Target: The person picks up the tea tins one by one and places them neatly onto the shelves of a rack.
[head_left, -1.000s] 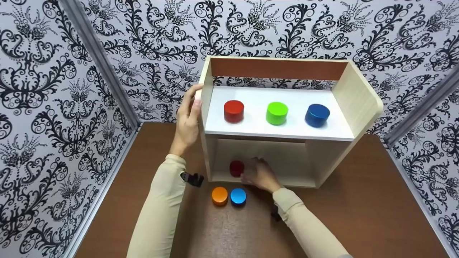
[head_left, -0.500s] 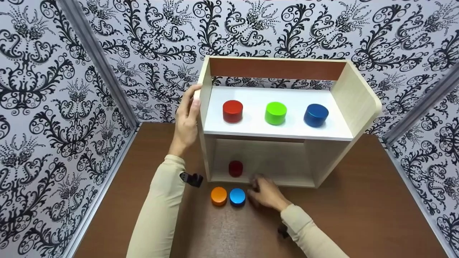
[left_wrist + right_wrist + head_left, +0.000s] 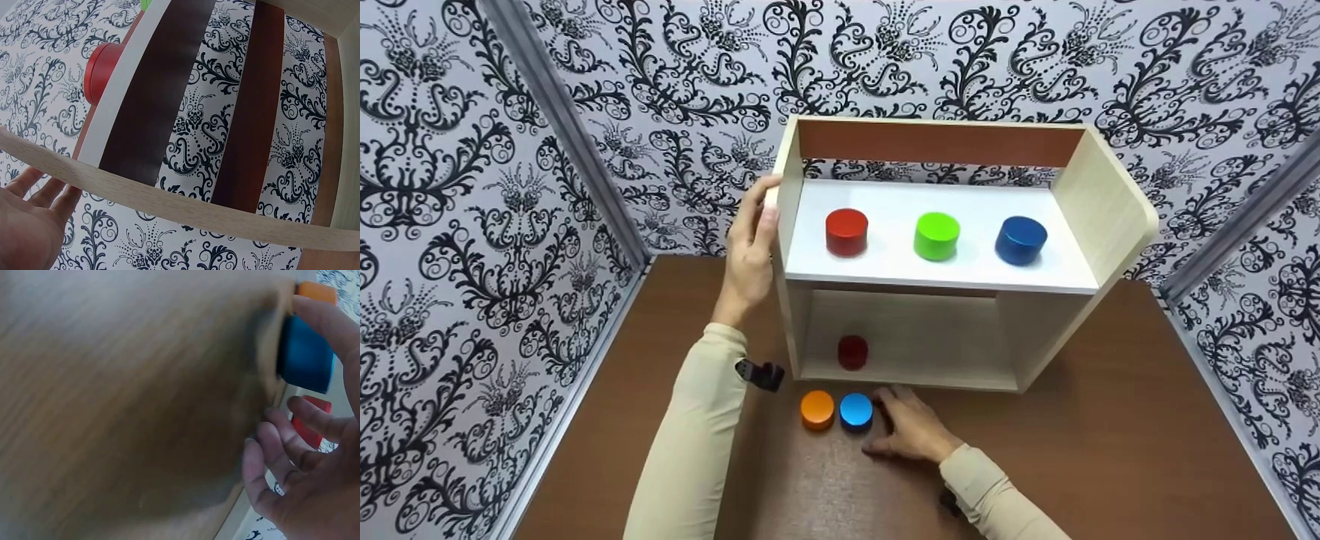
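Note:
My left hand (image 3: 750,251) grips the upper left side panel of a small wooden shelf unit (image 3: 904,379); in the left wrist view its fingers (image 3: 42,194) reach behind the panel's edge. On the tabletop before the unit, my right hand (image 3: 911,427) is spread, thumb apart from the fingers, just right of a light blue cylinder (image 3: 856,412). Nothing is held in it. An orange cylinder (image 3: 817,410) stands to the left of the blue one. Inside the lower compartment, near its left side, is a dark red cylinder (image 3: 853,352).
A red cylinder (image 3: 847,232), a green cylinder (image 3: 937,237) and a dark blue cylinder (image 3: 1021,241) stand in a row on the white upper shelf (image 3: 900,196). Patterned walls (image 3: 885,60) enclose the brown table (image 3: 1125,450) at the back and sides.
My right hand has drawn back out of the lower compartment, leaving the dark red cylinder there, and has come down beside the light blue cylinder. My left hand has stayed on the panel.

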Motion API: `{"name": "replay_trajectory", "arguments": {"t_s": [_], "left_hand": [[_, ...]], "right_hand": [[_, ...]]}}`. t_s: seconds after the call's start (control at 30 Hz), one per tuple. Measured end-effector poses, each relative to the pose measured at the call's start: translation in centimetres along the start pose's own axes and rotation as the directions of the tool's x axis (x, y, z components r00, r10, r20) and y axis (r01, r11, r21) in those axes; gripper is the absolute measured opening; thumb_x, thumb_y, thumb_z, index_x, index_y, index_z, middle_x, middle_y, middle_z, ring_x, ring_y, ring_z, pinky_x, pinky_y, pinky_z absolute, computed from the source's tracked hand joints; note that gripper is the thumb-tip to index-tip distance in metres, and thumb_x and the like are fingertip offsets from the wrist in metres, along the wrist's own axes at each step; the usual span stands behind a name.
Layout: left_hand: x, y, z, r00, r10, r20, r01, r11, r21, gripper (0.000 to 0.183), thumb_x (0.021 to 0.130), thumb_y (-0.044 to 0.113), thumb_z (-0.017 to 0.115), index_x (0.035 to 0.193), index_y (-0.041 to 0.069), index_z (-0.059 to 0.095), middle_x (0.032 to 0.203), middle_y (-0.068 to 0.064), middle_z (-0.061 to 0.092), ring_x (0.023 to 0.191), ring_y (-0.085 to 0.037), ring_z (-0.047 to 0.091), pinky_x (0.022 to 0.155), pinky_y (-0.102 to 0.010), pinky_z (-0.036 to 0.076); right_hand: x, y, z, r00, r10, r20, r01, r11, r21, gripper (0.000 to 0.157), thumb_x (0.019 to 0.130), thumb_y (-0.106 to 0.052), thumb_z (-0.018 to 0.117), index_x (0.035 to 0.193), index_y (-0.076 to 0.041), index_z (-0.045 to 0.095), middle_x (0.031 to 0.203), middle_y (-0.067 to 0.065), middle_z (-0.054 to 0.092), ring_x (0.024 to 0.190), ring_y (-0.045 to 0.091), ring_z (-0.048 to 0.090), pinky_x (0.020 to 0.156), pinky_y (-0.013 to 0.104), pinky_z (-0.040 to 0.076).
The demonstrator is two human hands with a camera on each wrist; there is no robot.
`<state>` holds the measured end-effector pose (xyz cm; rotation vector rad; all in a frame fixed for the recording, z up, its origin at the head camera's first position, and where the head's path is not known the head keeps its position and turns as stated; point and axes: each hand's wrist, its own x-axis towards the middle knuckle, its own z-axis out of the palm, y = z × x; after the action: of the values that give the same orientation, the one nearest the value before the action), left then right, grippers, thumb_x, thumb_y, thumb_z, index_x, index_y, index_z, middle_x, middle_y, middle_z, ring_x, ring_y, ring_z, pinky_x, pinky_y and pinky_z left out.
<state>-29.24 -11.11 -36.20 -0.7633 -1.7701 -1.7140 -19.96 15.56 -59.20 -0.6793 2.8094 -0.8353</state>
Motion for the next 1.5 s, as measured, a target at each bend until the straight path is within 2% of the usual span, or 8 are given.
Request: {"name": "replay_trajectory", "arguments": {"t_s": [0.2, 0.43, 0.53, 0.7, 0.93, 1.03, 1.37, 1.5], "left_hand": [[0.0, 0.0, 0.0, 1.000, -0.005, -0.007, 0.005, 1.000, 0.024, 0.041, 0.105, 0.018, 0.041, 0.142, 0.003, 0.049, 0.124, -0.029, 0.053, 0.097, -0.047, 0.053, 0.081, -0.050, 0.051], [0.0, 0.1, 0.0, 1.000, 0.012, -0.024, -0.011, 0.999, 0.051, 0.040, 0.105, 0.016, 0.042, 0.142, 0.002, 0.050, 0.130, -0.025, 0.054, 0.102, -0.041, 0.054, 0.089, -0.041, 0.049], [0.0, 0.1, 0.0, 1.000, 0.010, -0.020, -0.009, 0.999, 0.045, 0.040, 0.105, 0.016, 0.042, 0.142, 0.002, 0.049, 0.127, -0.027, 0.055, 0.101, -0.042, 0.055, 0.087, -0.043, 0.050], [0.0, 0.2, 0.1, 1.000, 0.005, -0.024, -0.003, 0.998, 0.058, 0.040, 0.105, 0.017, 0.042, 0.142, 0.003, 0.050, 0.114, -0.026, 0.054, 0.095, -0.040, 0.051, 0.085, -0.037, 0.047], [0.0, 0.1, 0.0, 1.000, 0.003, -0.014, -0.003, 1.000, 0.027, 0.040, 0.105, 0.016, 0.041, 0.142, 0.001, 0.049, 0.127, -0.030, 0.053, 0.100, -0.047, 0.054, 0.086, -0.052, 0.049], [0.0, 0.1, 0.0, 1.000, 0.002, -0.010, -0.002, 1.000, 0.024, 0.041, 0.105, 0.017, 0.041, 0.142, 0.001, 0.048, 0.127, -0.030, 0.053, 0.101, -0.047, 0.054, 0.086, -0.054, 0.049], [0.0, 0.0, 0.0, 1.000, 0.010, -0.010, -0.010, 1.000, 0.015, 0.040, 0.105, 0.016, 0.041, 0.141, 0.001, 0.049, 0.120, -0.032, 0.053, 0.100, -0.046, 0.054, 0.085, -0.048, 0.050], [-0.1, 0.1, 0.0, 1.000, 0.007, -0.014, -0.007, 1.000, 0.020, 0.040, 0.105, 0.017, 0.041, 0.141, 0.001, 0.049, 0.122, -0.030, 0.054, 0.100, -0.044, 0.053, 0.086, -0.045, 0.050]], "right_hand": [[0.5, -0.1, 0.7, 1.000, -0.004, -0.010, 0.004, 1.000, -0.012, 0.091, 0.075, -0.054, 0.086, 0.144, -0.006, 0.050, 0.146, 0.035, 0.042, 0.136, 0.054, 0.039, 0.105, 0.073, 0.034], [1.2, -0.4, 1.2, 0.999, -0.044, -0.030, 0.043, 0.998, -0.041, 0.090, 0.073, -0.058, 0.085, 0.143, -0.013, 0.052, 0.140, 0.028, 0.048, 0.130, 0.050, 0.045, 0.102, 0.074, 0.036], [1.4, -0.6, 1.2, 0.998, -0.053, -0.035, 0.052, 0.998, -0.039, 0.088, 0.074, -0.057, 0.085, 0.143, -0.015, 0.053, 0.140, 0.029, 0.048, 0.130, 0.053, 0.044, 0.102, 0.074, 0.036], [1.7, -0.8, 1.5, 0.999, -0.044, -0.026, 0.043, 0.999, -0.030, 0.084, 0.076, -0.054, 0.085, 0.143, -0.013, 0.053, 0.144, 0.034, 0.043, 0.132, 0.060, 0.039, 0.103, 0.076, 0.033], [1.9, -1.0, 1.8, 0.998, -0.051, -0.030, 0.049, 0.997, -0.054, 0.078, 0.081, -0.051, 0.082, 0.141, -0.011, 0.053, 0.143, 0.034, 0.044, 0.130, 0.057, 0.042, 0.103, 0.075, 0.034], [2.0, -1.0, 1.9, 0.998, -0.058, -0.037, 0.055, 0.996, -0.063, 0.074, 0.083, -0.049, 0.081, 0.141, -0.010, 0.054, 0.141, 0.032, 0.046, 0.129, 0.054, 0.044, 0.102, 0.074, 0.036], [1.7, -1.2, 1.6, 0.994, -0.091, -0.057, 0.087, 0.993, -0.074, 0.067, 0.083, -0.043, 0.083, 0.134, -0.008, 0.057, 0.137, 0.033, 0.049, 0.126, 0.053, 0.048, 0.098, 0.073, 0.040], [1.5, -1.2, 1.0, 0.995, -0.075, -0.064, 0.071, 0.996, -0.059, 0.067, 0.082, -0.043, 0.084, 0.134, -0.009, 0.057, 0.133, 0.029, 0.051, 0.121, 0.047, 0.052, 0.099, 0.070, 0.042]]}}
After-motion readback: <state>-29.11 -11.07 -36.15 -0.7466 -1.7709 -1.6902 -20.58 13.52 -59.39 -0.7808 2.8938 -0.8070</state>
